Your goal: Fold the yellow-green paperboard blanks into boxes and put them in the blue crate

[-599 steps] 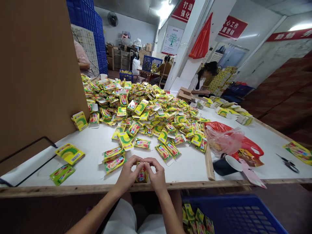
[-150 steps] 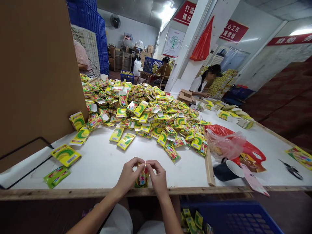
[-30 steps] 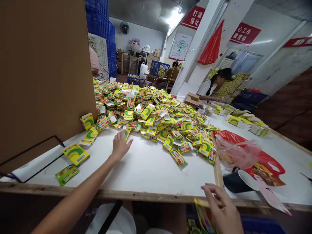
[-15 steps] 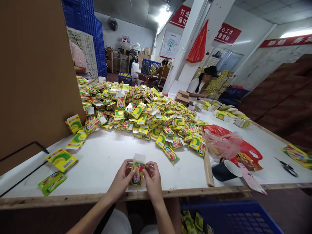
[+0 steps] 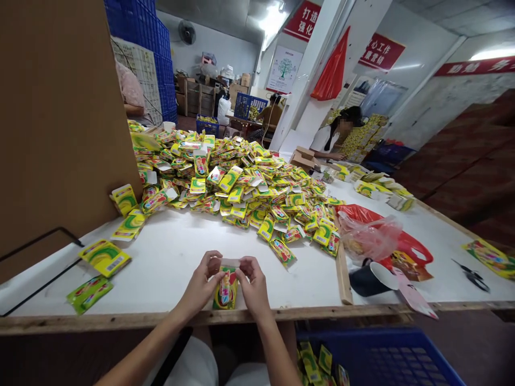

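A small yellow-green printed carton (image 5: 226, 289) stands between my hands at the table's front edge, its white top flap (image 5: 230, 262) bent over. My left hand (image 5: 207, 276) grips its upper left side, thumb on the front and fingers curled behind. On the upper right side my right hand (image 5: 252, 279) pinches it the same way. Beyond lies a big heap of similar small cartons (image 5: 233, 187), many with white flaps sticking up. To the left are a loose yellow carton (image 5: 105, 258) and a green packet (image 5: 89, 294).
A cardboard box (image 5: 60, 118) walls off the left. Right of a wooden strip (image 5: 343, 273) are a dark cup (image 5: 372, 279), a red plastic bag (image 5: 414, 245) and scissors (image 5: 472, 276). Below the edge sits a blue crate (image 5: 370, 354) with cartons. Another person (image 5: 333, 134) works at the far right.
My fingers have moved up to the carton's top, and its raised white flap is now folded down. At the far left, something blurred yellow-green has appeared above the heap.
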A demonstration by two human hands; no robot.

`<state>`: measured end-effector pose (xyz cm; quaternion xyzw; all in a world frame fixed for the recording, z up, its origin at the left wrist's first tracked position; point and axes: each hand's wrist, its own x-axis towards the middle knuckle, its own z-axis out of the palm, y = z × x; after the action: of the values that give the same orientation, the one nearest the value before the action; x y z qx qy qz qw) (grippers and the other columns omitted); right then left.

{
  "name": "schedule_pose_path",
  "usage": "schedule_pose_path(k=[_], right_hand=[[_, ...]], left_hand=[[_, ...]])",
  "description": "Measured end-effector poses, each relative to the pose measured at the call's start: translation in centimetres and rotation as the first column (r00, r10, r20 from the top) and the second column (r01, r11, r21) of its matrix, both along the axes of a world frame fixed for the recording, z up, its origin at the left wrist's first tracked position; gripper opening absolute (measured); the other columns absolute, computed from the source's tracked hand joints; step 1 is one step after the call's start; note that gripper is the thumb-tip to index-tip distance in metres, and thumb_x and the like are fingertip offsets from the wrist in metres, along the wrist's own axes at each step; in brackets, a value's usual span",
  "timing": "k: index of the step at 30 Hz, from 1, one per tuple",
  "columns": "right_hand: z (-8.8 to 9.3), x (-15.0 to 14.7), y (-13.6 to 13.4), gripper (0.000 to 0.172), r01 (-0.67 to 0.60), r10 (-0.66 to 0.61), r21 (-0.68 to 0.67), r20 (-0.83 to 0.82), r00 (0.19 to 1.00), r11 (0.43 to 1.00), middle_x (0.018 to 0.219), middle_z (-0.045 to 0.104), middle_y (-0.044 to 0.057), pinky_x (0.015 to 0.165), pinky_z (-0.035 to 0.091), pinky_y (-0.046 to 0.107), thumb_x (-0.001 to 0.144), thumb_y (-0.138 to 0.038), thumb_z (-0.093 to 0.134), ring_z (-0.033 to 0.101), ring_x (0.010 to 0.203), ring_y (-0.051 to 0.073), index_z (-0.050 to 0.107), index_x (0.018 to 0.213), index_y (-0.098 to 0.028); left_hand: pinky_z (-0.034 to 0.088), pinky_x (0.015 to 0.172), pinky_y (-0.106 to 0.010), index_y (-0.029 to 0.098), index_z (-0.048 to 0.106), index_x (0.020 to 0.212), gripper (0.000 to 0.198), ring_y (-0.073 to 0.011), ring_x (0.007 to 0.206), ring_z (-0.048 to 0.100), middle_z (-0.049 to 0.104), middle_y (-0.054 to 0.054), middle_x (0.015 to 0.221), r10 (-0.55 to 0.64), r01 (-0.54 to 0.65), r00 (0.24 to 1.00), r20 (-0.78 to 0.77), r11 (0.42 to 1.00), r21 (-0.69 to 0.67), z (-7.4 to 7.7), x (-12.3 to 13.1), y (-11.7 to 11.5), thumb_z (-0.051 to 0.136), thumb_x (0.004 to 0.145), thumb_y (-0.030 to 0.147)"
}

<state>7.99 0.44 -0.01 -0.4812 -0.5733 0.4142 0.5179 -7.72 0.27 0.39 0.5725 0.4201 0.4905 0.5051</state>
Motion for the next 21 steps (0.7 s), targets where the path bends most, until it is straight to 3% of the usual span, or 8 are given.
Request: schedule_pose_path(k=[6,14,21], right_hand=[[1.1,-0.5,-1.1,0.011,-0.067,0.061,0.069,0.086,0.994,0.995,0.088,0.067,0.005,0.074,0.049,0.028,0.082,-0.025,0.059,0.061,0.085,0.018,0.067,0.086,-0.019],[1.4,-1.0,-0.3,0.014,0.043,-0.044,0.011,0.105,0.994,0.999,0.073,0.065,0.002,0.064,0.047,0.025,0.083,-0.029,0.057,0.058,0.067,0.015,0.064,0.082,-0.017],[0.5,-1.4,-1.1,0.011,-0.048,0.049,-0.015,0.031,0.998,0.999,0.079,0.068,0.003,0.069,0.05,0.028,0.081,-0.028,0.059,0.063,0.075,0.018,0.064,0.085,-0.018]], left_hand=[[0.048,0.082,-0.03,0.018,0.061,0.084,0.014,-0.0183,0.087,0.062,0.066,-0.005,0.089,0.075,-0.068,0.984,-0.159,0.996,0.051,1.0,0.1,-1.1,0.053,0.083,0.03],[0.05,0.067,-0.026,0.017,0.062,0.082,0.018,-0.0167,0.072,0.061,0.065,-0.002,0.076,0.181,-0.186,0.977,-0.112,0.982,-0.034,1.2,0.8,-0.5,0.056,0.081,0.034],[0.05,0.08,-0.03,0.018,0.068,0.088,0.021,-0.0196,0.087,0.063,0.069,-0.005,0.091,0.102,-0.101,0.988,-0.114,0.995,0.015,0.6,0.2,-1.3,0.055,0.083,0.034]])
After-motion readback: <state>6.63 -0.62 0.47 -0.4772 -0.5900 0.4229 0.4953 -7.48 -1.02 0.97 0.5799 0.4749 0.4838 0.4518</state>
